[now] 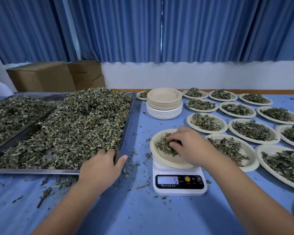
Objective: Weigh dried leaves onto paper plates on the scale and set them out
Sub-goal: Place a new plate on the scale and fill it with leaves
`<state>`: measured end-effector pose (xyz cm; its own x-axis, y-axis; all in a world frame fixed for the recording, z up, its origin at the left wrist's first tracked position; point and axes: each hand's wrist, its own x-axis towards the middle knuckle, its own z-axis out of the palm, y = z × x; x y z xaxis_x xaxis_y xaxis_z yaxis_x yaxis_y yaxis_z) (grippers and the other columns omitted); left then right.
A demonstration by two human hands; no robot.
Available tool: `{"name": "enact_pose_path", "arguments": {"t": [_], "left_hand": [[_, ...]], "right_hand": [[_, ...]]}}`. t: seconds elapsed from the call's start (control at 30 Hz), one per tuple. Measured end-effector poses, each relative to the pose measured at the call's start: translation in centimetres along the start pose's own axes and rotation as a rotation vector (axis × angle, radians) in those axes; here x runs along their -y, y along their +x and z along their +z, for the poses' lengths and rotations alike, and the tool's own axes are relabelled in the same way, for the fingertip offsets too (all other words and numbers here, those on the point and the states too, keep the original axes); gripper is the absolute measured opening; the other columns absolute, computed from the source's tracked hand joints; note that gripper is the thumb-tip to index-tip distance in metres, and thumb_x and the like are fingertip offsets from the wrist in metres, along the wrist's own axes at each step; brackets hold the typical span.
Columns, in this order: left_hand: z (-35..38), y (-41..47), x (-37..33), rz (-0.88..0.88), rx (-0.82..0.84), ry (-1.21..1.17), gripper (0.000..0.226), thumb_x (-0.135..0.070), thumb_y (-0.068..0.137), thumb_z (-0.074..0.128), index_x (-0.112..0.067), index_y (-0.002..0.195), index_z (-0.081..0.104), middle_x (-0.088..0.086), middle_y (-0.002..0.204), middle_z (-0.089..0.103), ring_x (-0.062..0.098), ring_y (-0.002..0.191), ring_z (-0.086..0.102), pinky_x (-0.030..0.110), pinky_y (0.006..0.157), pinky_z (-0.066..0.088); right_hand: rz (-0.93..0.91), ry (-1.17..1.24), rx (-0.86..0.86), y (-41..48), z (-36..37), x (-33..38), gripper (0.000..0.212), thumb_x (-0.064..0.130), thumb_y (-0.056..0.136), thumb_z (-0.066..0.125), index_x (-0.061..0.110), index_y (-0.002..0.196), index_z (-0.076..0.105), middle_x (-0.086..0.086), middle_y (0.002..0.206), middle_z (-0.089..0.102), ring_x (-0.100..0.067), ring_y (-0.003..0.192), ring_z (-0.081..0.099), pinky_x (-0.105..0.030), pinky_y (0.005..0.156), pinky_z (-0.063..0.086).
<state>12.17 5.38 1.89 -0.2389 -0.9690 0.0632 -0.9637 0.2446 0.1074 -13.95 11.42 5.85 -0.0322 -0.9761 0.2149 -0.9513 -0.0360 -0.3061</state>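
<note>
A white digital scale stands on the blue table, its display reading 5. On it sits a paper plate with a small heap of dried leaves. My right hand is over this plate, fingers curled into the leaves and pinching some. My left hand grips the near right corner of the big metal tray, fingers in the large pile of dried leaves, thumb outside the rim.
A stack of empty paper plates stands behind the scale. Several filled plates lie in rows to the right. A second tray of leaves sits at far left. Loose leaf bits litter the table. Cardboard boxes stand behind.
</note>
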Motion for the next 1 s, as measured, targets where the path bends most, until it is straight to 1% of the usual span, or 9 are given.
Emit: {"name": "enact_pose_path", "arguments": {"t": [0.07, 0.2, 0.27, 0.33, 0.5, 0.63, 0.73, 0.9, 1.0], "left_hand": [[0.0, 0.1, 0.1, 0.003, -0.019, -0.012, 0.066, -0.072, 0.089, 0.028, -0.023, 0.128, 0.051, 0.000, 0.118, 0.052, 0.020, 0.100, 0.058, 0.032, 0.070, 0.047], [-0.2, 0.2, 0.8, 0.022, -0.049, -0.097, 0.072, -0.076, 0.084, 0.034, -0.022, 0.128, 0.053, -0.003, 0.106, 0.056, 0.013, 0.077, 0.054, 0.028, 0.056, 0.042], [-0.4, 0.3, 1.2, 0.021, -0.068, -0.182, 0.071, -0.074, 0.084, 0.039, -0.021, 0.130, 0.054, -0.005, 0.086, 0.058, 0.011, 0.065, 0.054, 0.027, 0.050, 0.040], [-0.9, 0.5, 1.6, 0.010, -0.073, -0.267, 0.061, -0.069, 0.085, 0.047, -0.021, 0.121, 0.060, -0.009, 0.071, 0.056, 0.010, 0.056, 0.056, 0.027, 0.047, 0.042], [-1.4, 1.4, 2.3, 0.002, -0.064, -0.365, 0.036, -0.059, 0.084, 0.061, -0.023, 0.090, 0.061, -0.006, 0.067, 0.061, 0.009, 0.057, 0.058, 0.023, 0.045, 0.036], [-1.9, 2.1, 2.7, -0.005, -0.113, -0.381, 0.030, -0.054, 0.086, 0.061, -0.026, 0.096, 0.062, -0.005, 0.064, 0.062, 0.006, 0.050, 0.058, 0.019, 0.040, 0.036], [-2.2, 2.7, 3.0, 0.026, -0.158, -0.310, 0.031, -0.051, 0.090, 0.057, -0.022, 0.100, 0.065, 0.000, 0.053, 0.057, 0.003, 0.030, 0.042, 0.018, 0.035, 0.029], [-2.5, 3.0, 3.1, 0.083, -0.192, -0.230, 0.038, -0.055, 0.091, 0.050, -0.023, 0.106, 0.066, -0.001, 0.053, 0.056, 0.010, 0.035, 0.046, 0.021, 0.038, 0.035], [-2.5, 3.1, 3.0, 0.096, -0.179, -0.204, 0.048, -0.060, 0.085, 0.054, -0.020, 0.110, 0.062, -0.005, 0.053, 0.048, 0.005, 0.035, 0.039, 0.021, 0.035, 0.026]], "right_hand": [[0.030, -0.038, 0.006, 0.7, 0.1, -0.1, 0.026, 0.030, 0.099, 0.047, 0.032, 0.119, 0.064, 0.007, 0.107, 0.048, -0.016, 0.094, 0.056, -0.038, 0.083, 0.049], [0.065, -0.008, -0.064, 1.2, 0.0, -0.8, 0.026, 0.030, 0.099, 0.048, 0.029, 0.117, 0.066, 0.008, 0.099, 0.044, -0.014, 0.089, 0.054, -0.037, 0.082, 0.049], [0.072, 0.069, -0.150, 0.9, 0.0, -1.3, 0.023, 0.028, 0.098, 0.051, 0.025, 0.113, 0.067, 0.007, 0.100, 0.048, -0.011, 0.081, 0.054, -0.036, 0.080, 0.048], [0.089, 0.193, -0.284, 0.1, -0.1, -2.0, 0.020, 0.026, 0.096, 0.055, 0.021, 0.108, 0.070, 0.005, 0.099, 0.052, -0.003, 0.071, 0.052, -0.031, 0.075, 0.044], [0.111, 0.361, -0.544, -2.7, 0.1, -3.5, 0.015, 0.012, 0.093, 0.058, 0.016, 0.096, 0.072, 0.011, 0.089, 0.055, 0.006, 0.070, 0.054, -0.005, 0.063, 0.037], [0.119, 0.392, -0.616, -3.8, 0.6, -4.2, 0.016, 0.011, 0.093, 0.058, 0.020, 0.091, 0.071, 0.014, 0.088, 0.059, 0.003, 0.069, 0.054, -0.004, 0.062, 0.036], [0.135, 0.417, -0.618, -4.2, 1.3, -4.6, 0.016, 0.012, 0.093, 0.059, 0.019, 0.090, 0.073, 0.016, 0.081, 0.059, -0.002, 0.073, 0.055, -0.004, 0.064, 0.035], [0.115, 0.431, -0.599, -4.3, 1.7, -5.1, 0.017, 0.016, 0.093, 0.057, 0.026, 0.089, 0.070, 0.023, 0.079, 0.058, -0.004, 0.070, 0.054, -0.006, 0.062, 0.035], [0.115, 0.447, -0.602, -4.4, 1.7, -5.4, 0.019, 0.018, 0.093, 0.057, 0.033, 0.086, 0.067, 0.022, 0.077, 0.057, -0.007, 0.068, 0.054, -0.008, 0.060, 0.036]]}}
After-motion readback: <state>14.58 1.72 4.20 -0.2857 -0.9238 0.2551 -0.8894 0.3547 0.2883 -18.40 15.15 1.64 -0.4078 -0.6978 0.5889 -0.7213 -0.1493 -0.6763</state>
